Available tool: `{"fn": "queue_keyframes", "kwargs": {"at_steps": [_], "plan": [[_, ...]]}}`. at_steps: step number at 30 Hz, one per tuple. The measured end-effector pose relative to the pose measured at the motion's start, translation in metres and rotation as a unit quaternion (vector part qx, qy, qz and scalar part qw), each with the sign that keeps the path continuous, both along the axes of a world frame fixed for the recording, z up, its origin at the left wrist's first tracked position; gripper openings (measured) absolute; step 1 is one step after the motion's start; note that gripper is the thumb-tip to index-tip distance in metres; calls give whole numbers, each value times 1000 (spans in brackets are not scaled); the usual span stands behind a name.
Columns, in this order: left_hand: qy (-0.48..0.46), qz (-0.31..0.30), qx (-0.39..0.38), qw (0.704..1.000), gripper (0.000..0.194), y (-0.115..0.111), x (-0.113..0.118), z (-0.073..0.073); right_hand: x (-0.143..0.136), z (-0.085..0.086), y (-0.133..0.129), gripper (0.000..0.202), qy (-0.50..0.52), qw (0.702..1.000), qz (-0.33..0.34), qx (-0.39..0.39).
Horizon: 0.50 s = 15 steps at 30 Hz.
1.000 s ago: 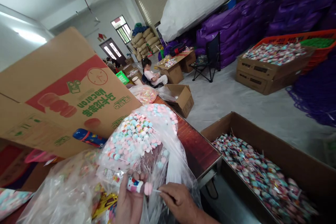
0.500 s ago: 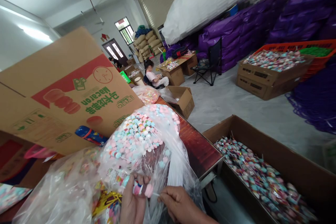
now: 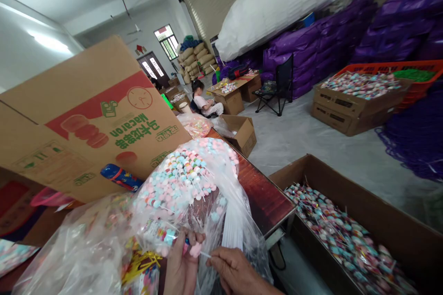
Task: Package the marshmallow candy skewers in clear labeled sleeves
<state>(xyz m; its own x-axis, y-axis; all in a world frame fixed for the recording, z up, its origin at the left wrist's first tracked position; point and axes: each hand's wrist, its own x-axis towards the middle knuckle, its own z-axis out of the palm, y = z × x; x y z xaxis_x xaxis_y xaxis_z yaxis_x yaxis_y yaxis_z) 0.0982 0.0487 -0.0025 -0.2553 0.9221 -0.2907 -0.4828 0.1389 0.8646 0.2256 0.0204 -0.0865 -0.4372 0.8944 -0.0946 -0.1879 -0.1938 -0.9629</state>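
Note:
At the bottom centre my left hand (image 3: pixel 183 262) has its fingers curled round a candy skewer (image 3: pixel 195 249) of pink and coloured pieces. The fingertips of my right hand (image 3: pixel 230 265) pinch the white stick at its right end. Behind both hands, a clear plastic bag (image 3: pixel 230 179) holds many pastel candies (image 3: pixel 183 170) and white sticks (image 3: pixel 233 226). Yellow twist ties (image 3: pixel 141 262) lie to the left of my left hand. A colourful wrapper partly shows just left of my left fingers.
A large Macaron carton (image 3: pixel 93 120) and a blue pencil-case-like item (image 3: pixel 121 177) stand behind left. Right of the wooden table (image 3: pixel 263 189), an open carton (image 3: pixel 377 203) holds wrapped skewers. A person (image 3: pixel 204 101) sits farther back near a folding chair (image 3: pixel 282 85).
Both hands have shifted slightly, and my left fingers now cover more of the skewer's middle. The whole view has moved slightly.

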Motion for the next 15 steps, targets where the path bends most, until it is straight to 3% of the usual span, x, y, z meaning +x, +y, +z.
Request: {"fn": "queue_keyframes", "kwargs": {"at_steps": [7,15], "plan": [[33,-38,4,999,46,-5,7,2,-1,0,3,79,26,997,46,-47],[-16,26,-17,999,55,0,-6,-4,4,7,4,72,-28,997,-22,66]]}}
